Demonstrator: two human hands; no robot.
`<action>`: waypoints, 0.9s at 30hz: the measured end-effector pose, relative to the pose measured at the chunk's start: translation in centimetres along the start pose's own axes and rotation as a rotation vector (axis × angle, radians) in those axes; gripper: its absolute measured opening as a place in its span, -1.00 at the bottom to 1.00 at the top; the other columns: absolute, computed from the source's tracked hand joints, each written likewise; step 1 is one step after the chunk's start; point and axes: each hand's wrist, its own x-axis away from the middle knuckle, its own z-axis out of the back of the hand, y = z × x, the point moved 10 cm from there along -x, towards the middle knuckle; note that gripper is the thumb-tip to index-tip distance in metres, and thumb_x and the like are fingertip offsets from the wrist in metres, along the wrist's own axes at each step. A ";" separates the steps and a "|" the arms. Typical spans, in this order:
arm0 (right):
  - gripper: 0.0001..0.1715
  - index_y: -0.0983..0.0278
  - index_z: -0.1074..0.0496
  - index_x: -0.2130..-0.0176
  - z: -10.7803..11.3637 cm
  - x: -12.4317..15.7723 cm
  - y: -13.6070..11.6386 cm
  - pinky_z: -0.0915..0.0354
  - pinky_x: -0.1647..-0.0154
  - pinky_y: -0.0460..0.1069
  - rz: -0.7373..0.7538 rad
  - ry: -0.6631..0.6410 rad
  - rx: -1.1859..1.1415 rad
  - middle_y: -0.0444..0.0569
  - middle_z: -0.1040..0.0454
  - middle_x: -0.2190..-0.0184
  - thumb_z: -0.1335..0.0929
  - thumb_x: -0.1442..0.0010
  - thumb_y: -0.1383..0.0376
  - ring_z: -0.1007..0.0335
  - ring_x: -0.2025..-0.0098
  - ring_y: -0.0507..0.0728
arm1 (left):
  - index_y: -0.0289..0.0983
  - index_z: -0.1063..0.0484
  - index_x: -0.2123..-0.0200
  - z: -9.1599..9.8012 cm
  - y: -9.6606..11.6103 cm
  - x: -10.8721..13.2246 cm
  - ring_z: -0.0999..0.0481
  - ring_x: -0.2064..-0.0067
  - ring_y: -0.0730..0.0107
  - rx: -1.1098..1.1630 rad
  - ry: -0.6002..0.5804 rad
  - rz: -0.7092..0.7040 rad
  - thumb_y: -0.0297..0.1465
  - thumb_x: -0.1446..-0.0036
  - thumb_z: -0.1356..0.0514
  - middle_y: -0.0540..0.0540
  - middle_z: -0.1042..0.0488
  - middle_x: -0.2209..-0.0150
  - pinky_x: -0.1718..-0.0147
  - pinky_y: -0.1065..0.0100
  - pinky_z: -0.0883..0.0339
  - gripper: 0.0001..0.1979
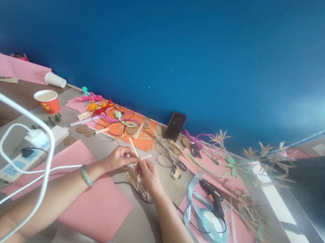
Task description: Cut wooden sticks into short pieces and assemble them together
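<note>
Over the middle of the table, my left hand [120,158] pinches a thin pale strip [133,146] that points up and away; it looks like dried straw or a thin stick. My right hand [148,173] meets it fingertip to fingertip, closed on a whitish strip [145,157] that crosses near the first one. Whether the two strips are joined I cannot tell. Below the hands lies a small bundle of dry straw [131,176], partly covered by my right hand.
A power strip [32,153] with a white cable and a red paper cup [47,101] stand left. Pink paper [88,204] lies in front. Right are a glue gun [214,198], a blue ribbon roll [212,224] and dried stems. A phone [176,126] leans on the blue wall.
</note>
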 end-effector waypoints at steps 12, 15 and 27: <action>-0.53 0.27 -0.18 0.65 -2.3 0.7 1.9 0.30 0.71 -0.12 -0.313 -0.164 -0.583 -0.25 -0.09 0.80 -0.28 -0.07 0.01 0.21 0.74 -0.11 | -0.34 -0.46 0.45 0.1 0.6 -0.1 -0.39 0.33 0.40 0.028 -0.015 -0.039 -0.28 -0.02 -0.24 -0.05 -0.44 0.44 0.27 0.38 -0.23 -0.80; -0.57 0.27 -0.19 0.62 -2.2 0.8 2.1 0.29 0.71 -0.13 -0.341 -0.190 -0.697 -0.27 -0.09 0.79 -0.30 -0.04 0.03 0.21 0.74 -0.11 | -0.34 -0.42 0.48 0.6 0.6 -0.1 -0.34 0.38 0.44 0.026 0.014 -0.036 -0.30 0.00 -0.25 -0.01 -0.40 0.48 0.31 0.40 -0.20 -0.80; -0.70 0.25 -0.29 0.37 3.0 -0.2 1.3 0.25 0.69 -0.14 -0.100 0.060 -0.464 -0.26 -0.22 0.67 -0.29 -0.11 0.06 0.17 0.71 -0.11 | -0.34 -0.43 0.45 1.3 -0.4 0.0 -0.30 0.44 0.49 0.133 0.078 0.054 -0.23 0.02 -0.24 0.00 -0.37 0.51 0.39 0.43 -0.19 -0.75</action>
